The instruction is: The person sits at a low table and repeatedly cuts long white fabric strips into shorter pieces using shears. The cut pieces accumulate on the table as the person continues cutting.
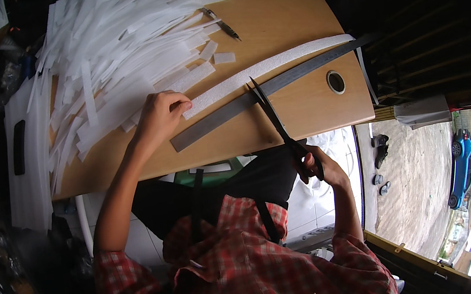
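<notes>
My left hand (162,116) pinches the near-left end of a long white foam strip (261,68), which stretches across the table toward its far right edge. In my right hand (315,163) is a pair of black scissors (274,116), gripped by the handles. The blades are slightly apart and point away from me, their tips beside the strip and over a long dark flat bar (214,120). That bar, like a metal ruler, lies just nearer to me than the strip, roughly along it. Left of my left hand, a large heap of cut white foam strips (111,44) covers the table.
A wooden table (282,0) with a round metal-rimmed hole (336,82) carries everything. A black pen or cutter (222,25) and small foam pieces (224,58) lie near the heap. At far left, a dark phone (20,147) rests on a white surface. Shoes (381,149) stand outside at right.
</notes>
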Motion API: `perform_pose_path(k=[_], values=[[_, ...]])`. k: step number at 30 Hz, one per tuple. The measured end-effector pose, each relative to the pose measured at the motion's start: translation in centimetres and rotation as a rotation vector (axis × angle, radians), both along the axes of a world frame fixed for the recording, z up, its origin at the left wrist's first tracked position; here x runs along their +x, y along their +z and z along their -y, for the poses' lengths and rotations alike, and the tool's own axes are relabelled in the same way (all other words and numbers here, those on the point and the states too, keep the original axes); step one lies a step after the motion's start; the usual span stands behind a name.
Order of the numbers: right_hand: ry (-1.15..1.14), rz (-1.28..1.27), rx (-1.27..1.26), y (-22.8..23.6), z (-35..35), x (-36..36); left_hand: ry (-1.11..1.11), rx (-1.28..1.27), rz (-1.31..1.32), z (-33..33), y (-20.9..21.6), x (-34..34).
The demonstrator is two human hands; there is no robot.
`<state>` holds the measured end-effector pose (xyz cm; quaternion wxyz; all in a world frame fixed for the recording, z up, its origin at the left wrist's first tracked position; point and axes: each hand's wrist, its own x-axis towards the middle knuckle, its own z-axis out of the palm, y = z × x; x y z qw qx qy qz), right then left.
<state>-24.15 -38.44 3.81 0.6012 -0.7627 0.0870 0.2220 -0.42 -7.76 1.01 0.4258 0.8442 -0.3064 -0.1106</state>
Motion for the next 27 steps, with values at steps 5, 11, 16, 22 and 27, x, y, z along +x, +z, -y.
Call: perform_pose_path(k=[5,11,16,22,27], values=[[-0.078,-0.028,0.017,-0.3,0.0,0.4,0.012,0.023,-0.028,-1.0,0.9,-0.9],[-0.014,-0.027,0.049,0.5,0.8,0.0,0.090,-0.147,-0.123,-0.7,1.2,-0.1],[-0.071,-0.019,0.048,0.2,0.3,0.1,0.050,-0.028,-0.188,-0.7,1.3,-0.2],[-0.031,-0.028,0.062,-0.2,0.5,0.6,0.091,0.034,-0.181,-2.4,0.0,-0.9],[0.019,-0.037,0.008,-0.5,0.9,0.3,0.111,0.052,-0.146,-2.4,-0.1,-1.1]])
